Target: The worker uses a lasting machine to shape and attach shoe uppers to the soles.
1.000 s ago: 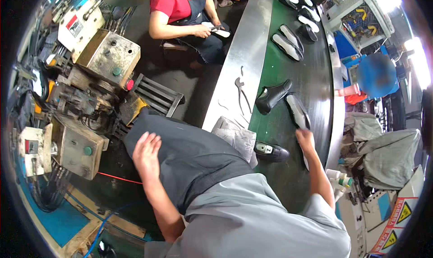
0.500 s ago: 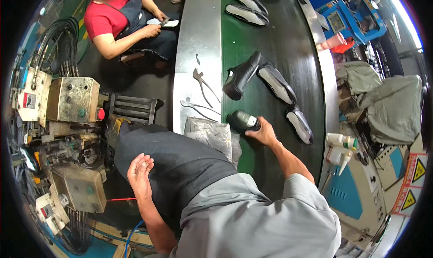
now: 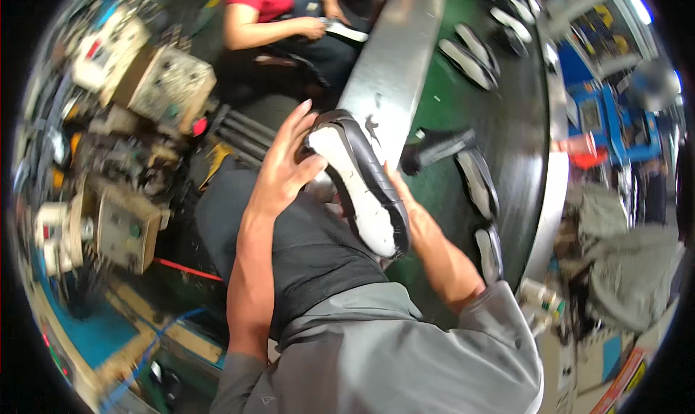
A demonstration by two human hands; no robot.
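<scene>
Both hands hold one black leather shoe with a white rubber sole, turned sole-up above the person's lap, between the dark apron and the edge of the counter. The sole is smooth, pale and long, narrowing at the waist and rounding at each end; the black upper shows as a glossy rim around it. The left hand cups the upper end of the shoe, its fingers spread and stretched up along the side, the thumb pressed against the sole's edge. The right hand lies under and behind the lower end; its fingers are mostly hidden by the shoe, so I cannot tell exactly how they close, though they support it from beneath.

Just beyond the shoe runs a long brushed-metal strip, dull silver and scuffed, edging the green-topped counter. On the green surface lie a black shoe on its side and several loose flat insoles with grey faces and dark rims, more of them farther up. At the person's left stand boxy beige metal machines with knobs and cables. Across the strip a seated person in a red shirt holds a pale flat piece.
</scene>
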